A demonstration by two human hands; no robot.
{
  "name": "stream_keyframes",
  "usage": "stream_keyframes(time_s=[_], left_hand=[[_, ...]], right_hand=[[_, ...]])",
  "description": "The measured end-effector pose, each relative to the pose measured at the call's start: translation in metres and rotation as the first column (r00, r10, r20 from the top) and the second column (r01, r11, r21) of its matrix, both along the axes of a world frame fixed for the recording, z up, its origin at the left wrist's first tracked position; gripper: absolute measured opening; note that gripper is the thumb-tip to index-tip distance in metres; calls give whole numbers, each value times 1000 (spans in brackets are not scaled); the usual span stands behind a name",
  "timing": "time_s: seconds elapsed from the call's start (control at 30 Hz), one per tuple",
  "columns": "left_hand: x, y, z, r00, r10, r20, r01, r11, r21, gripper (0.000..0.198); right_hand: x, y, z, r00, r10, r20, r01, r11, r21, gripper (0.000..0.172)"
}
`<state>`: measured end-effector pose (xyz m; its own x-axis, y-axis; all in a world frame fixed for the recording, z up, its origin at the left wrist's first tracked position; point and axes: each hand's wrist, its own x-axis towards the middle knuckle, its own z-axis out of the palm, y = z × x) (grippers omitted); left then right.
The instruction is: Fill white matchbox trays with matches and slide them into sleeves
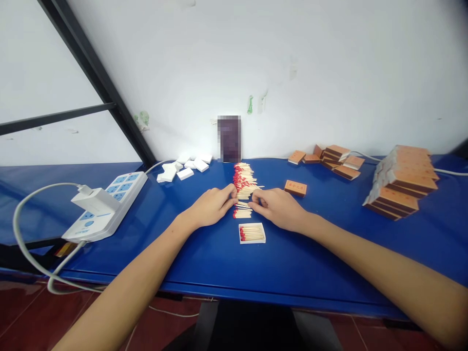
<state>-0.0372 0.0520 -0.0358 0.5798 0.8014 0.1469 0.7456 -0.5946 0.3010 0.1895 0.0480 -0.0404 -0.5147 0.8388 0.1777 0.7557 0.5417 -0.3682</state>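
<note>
A long pile of red-headed matches (243, 183) lies on the blue table. At its near end a smaller row of matches (242, 210) sits between my hands. My left hand (215, 204) is closed, its thumb and fingertips pressed together at the red heads on the left side. My right hand (276, 204) pinches at the bare ends of the sticks, opposite the left; the exact grip is partly hidden by the fingers. In front of both hands stands an open white matchbox tray (252, 241) partly filled with matches, heads to the left.
Several white trays (186, 173) lie back left. A single orange matchbox sleeve (295, 188) rests beyond my right hand. More sleeves (335, 155) sit along the wall, beside stacked wrapped matchboxes (405, 178). A power strip (109, 219) with a charger occupies the left; a pixelated dark panel (230, 139) stands behind.
</note>
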Motion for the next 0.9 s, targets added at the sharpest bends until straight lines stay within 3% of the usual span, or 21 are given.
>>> stream_keyframes(time_s=[0.33, 0.67, 0.9], left_hand=[[-1, -5, 11, 998, -51, 37, 53, 997, -64, 12], [1, -10, 16, 995, -97, 20, 98, 992, -78, 19], [1, -14, 21, 997, -79, 5, 79, 996, -52, 18]], right_hand=[[2, 1, 0, 999, 31, -31, -31, 999, -10, 21], [9, -4, 2, 970, 189, -152, -193, 981, -9, 18], [7, -4, 2, 978, 170, -122, -174, 985, -22, 22]])
